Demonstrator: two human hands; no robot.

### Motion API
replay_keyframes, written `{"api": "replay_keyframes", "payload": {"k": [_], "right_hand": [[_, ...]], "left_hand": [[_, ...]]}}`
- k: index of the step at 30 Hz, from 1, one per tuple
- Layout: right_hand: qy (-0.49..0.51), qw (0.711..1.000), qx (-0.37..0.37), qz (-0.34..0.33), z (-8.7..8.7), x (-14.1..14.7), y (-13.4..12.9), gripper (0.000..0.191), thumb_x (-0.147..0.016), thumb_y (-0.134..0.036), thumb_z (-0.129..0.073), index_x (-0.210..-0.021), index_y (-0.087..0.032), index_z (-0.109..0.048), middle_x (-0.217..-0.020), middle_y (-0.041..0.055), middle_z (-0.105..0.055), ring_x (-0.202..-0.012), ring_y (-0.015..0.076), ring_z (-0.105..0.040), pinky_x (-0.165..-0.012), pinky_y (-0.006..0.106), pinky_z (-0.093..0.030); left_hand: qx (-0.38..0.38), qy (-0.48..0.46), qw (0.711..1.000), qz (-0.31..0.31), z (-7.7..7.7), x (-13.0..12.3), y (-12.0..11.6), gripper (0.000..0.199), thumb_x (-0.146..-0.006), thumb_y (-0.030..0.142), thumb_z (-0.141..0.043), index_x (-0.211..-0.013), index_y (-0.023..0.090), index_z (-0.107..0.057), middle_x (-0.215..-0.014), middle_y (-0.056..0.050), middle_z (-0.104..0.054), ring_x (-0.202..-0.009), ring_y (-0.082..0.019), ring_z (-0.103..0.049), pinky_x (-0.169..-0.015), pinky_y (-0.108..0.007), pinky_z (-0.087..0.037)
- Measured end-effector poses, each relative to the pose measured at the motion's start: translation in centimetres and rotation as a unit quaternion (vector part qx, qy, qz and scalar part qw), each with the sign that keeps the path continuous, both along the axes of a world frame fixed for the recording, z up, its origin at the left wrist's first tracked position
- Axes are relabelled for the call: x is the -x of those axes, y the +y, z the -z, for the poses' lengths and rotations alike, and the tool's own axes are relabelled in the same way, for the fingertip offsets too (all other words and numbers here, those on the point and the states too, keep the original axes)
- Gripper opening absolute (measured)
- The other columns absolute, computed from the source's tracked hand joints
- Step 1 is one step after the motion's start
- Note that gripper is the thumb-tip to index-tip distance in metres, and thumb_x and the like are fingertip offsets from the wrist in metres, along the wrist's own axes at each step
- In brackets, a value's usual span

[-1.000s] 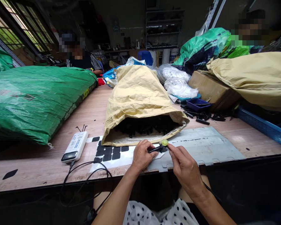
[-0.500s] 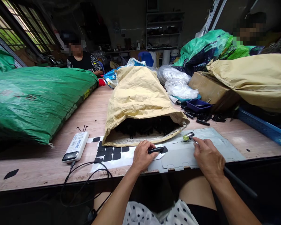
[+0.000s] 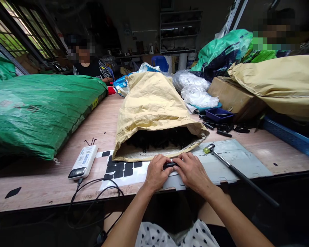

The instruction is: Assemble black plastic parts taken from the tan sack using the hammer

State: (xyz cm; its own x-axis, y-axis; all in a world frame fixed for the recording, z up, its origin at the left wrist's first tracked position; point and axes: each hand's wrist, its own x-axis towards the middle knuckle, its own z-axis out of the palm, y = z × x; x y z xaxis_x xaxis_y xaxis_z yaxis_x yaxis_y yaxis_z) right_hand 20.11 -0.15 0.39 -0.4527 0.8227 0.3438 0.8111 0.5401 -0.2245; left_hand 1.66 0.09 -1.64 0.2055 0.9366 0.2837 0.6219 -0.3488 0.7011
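Note:
A short black rod-shaped piece (image 3: 170, 165) lies between my two hands, close to the table's front edge. My left hand (image 3: 157, 171) is closed on its left end, thumb and fingers pinching it. On its other end, my right hand (image 3: 192, 171) is closed too, and the fingers hide much of the piece. To the right rests a small hammer (image 3: 230, 167) with a metal head, a yellowish face and a dark grip. Its head sits on a grey board (image 3: 242, 156), while the grip sticks out past the table edge. No hand touches the hammer.
Behind my hands a tan sack (image 3: 154, 103) gapes toward me, with dark parts inside. A white power bank (image 3: 83, 162) with a cable and a sheet of black stickers (image 3: 119, 168) lie left. A green sack (image 3: 41, 109), blue tray (image 3: 220, 115) and cardboard box (image 3: 234, 96) stand around. Two people sit beyond.
My right hand has let go of the hammer, which now lies on the board. It has moved left and taken hold of the black piece beside my left hand.

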Motion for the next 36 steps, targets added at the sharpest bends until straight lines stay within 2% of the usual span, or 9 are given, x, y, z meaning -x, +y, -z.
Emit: {"api": "replay_keyframes", "payload": {"k": [6,10,13,16,21,26,30,36], "right_hand": [[-0.009,1.0,-0.011,-0.019,1.0,-0.5,0.8,0.012,-0.097,-0.024,-0.056,-0.103,-0.022,-0.066,-0.096,0.0057,-0.061,-0.094,0.0228,-0.047,-0.077,0.036,-0.033],[0.005,0.999,-0.018,-0.042,0.9,-0.2,0.8,0.011,-0.097,-0.019,-0.053,-0.092,-0.02,-0.063,-0.091,0.0056,-0.06,-0.091,0.0219,-0.046,-0.077,0.035,-0.033],[0.036,0.997,-0.005,-0.061,1.0,0.5,0.7,0.015,-0.095,-0.014,-0.05,-0.084,-0.019,-0.06,-0.089,0.0057,-0.058,-0.09,0.0212,-0.045,-0.079,0.035,-0.035],[0.068,0.995,0.006,-0.07,1.2,0.9,0.7,0.015,-0.094,-0.012,-0.049,-0.085,-0.018,-0.06,-0.09,0.0064,-0.057,-0.09,0.0216,-0.045,-0.081,0.036,-0.037],[0.134,0.986,0.052,-0.086,1.3,-0.2,1.0,0.015,-0.096,-0.018,-0.052,-0.103,-0.02,-0.065,-0.094,0.0065,-0.06,-0.092,0.0218,-0.049,-0.083,0.037,-0.042],[0.194,0.974,0.095,-0.069,1.5,-1.3,1.2,0.024,-0.093,-0.024,-0.06,-0.116,-0.023,-0.063,-0.099,0.006,-0.063,-0.094,0.0224,-0.054,-0.083,0.039,-0.045],[0.203,0.972,0.1,-0.063,1.7,-1.3,1.3,0.02,-0.092,-0.027,-0.062,-0.112,-0.024,-0.065,-0.096,0.0052,-0.064,-0.092,0.0223,-0.054,-0.083,0.039,-0.045],[0.194,0.975,0.088,-0.061,2.1,-1.2,1.4,0.015,-0.098,-0.029,-0.053,-0.106,-0.023,-0.065,-0.096,0.0049,-0.065,-0.09,0.0211,-0.054,-0.082,0.037,-0.043]], "left_hand": [[-0.03,0.067,0.997,0.008,0.0,-0.3,-0.1,0.019,-0.089,0.022,-0.068,-0.108,0.023,-0.068,-0.095,-0.003,-0.062,-0.094,-0.022,-0.056,-0.084,-0.034,-0.045],[-0.067,0.119,0.991,0.008,-0.1,-0.4,-0.4,0.008,-0.09,0.018,-0.063,-0.092,0.022,-0.07,-0.089,-0.003,-0.061,-0.089,-0.021,-0.053,-0.081,-0.036,-0.042],[-0.103,0.131,0.986,-0.009,0.0,-0.3,-0.7,0.011,-0.085,0.011,-0.063,-0.08,0.02,-0.067,-0.084,-0.003,-0.061,-0.087,-0.022,-0.05,-0.079,-0.037,-0.039],[-0.123,0.117,0.985,-0.022,0.1,-0.3,-0.8,0.013,-0.083,0.009,-0.062,-0.079,0.02,-0.067,-0.082,-0.003,-0.061,-0.086,-0.022,-0.05,-0.078,-0.038,-0.038],[-0.081,0.054,0.995,-0.037,-0.1,-0.3,-0.7,0.013,-0.084,0.012,-0.065,-0.089,0.021,-0.072,-0.084,-0.003,-0.061,-0.089,-0.022,-0.052,-0.082,-0.037,-0.041],[-0.034,0.015,0.998,-0.06,-0.5,-0.2,-0.3,0.011,-0.08,0.014,-0.07,-0.088,0.022,-0.069,-0.09,-0.002,-0.064,-0.092,-0.023,-0.054,-0.084,-0.036,-0.041],[-0.027,0.019,0.998,-0.057,-0.6,-0.2,-0.2,0.013,-0.08,0.014,-0.071,-0.089,0.023,-0.068,-0.091,-0.001,-0.065,-0.093,-0.022,-0.054,-0.084,-0.035,-0.041],[-0.024,0.042,0.998,-0.05,-0.7,-0.3,-0.3,0.015,-0.079,0.017,-0.075,-0.091,0.023,-0.069,-0.09,-0.001,-0.067,-0.093,-0.023,-0.054,-0.084,-0.036,-0.04]]}}
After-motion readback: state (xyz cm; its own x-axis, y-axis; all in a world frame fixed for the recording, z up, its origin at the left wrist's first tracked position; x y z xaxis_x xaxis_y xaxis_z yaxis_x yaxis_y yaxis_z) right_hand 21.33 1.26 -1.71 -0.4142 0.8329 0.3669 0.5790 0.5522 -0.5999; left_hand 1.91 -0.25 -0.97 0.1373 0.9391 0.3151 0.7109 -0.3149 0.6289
